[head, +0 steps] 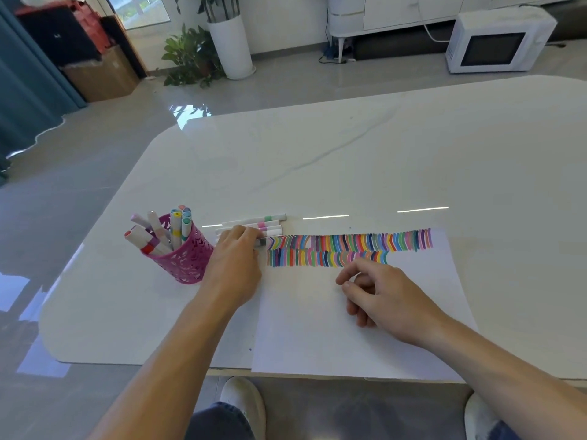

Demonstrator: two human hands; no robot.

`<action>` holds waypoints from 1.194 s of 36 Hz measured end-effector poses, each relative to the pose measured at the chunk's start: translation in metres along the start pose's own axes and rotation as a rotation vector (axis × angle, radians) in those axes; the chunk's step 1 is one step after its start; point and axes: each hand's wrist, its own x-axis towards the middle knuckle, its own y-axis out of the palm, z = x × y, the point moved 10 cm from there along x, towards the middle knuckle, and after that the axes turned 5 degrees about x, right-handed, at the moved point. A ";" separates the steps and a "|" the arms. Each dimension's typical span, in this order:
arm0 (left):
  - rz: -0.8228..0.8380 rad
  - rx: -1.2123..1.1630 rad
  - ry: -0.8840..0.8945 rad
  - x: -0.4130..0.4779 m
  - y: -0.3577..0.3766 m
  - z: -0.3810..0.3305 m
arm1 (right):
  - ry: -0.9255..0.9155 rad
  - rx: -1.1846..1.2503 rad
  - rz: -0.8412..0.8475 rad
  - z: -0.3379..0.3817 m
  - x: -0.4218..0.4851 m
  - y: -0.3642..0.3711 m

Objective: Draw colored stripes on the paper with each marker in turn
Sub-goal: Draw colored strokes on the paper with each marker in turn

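Note:
A white sheet of paper point(320, 328) lies at the near table edge, with two rows of short colored stripes point(349, 247) along its top. Several white markers point(270, 222) lie side by side just left of the paper's top corner. My left hand point(236, 262) reaches onto that row and its fingers curl round the nearest marker point(262, 242), whose grey end shows past the fingertips. My right hand point(378, 293) hovers over the paper below the stripes, fingers loosely curled, holding nothing. A pink mesh cup point(182, 260) with several more markers stands to the left.
The white glossy table point(349, 154) stretches far and right. Beyond it on the floor are a potted plant point(193, 55), a white microwave point(498, 42) and cardboard boxes point(101, 74). My shoes show under the near table edge.

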 end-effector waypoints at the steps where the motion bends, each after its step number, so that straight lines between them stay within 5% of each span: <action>1: -0.003 0.009 0.011 0.001 0.001 0.001 | 0.002 0.001 0.000 0.000 0.000 0.000; 19: -0.049 0.139 -0.039 0.004 0.002 -0.005 | 0.013 -0.005 -0.005 -0.003 0.000 -0.003; 34: -0.230 -0.152 -0.042 0.003 -0.031 -0.021 | 0.001 -0.013 -0.021 -0.003 0.000 -0.004; 43: -0.082 -0.356 0.086 0.002 -0.025 -0.053 | -0.014 0.018 -0.050 -0.002 0.000 -0.007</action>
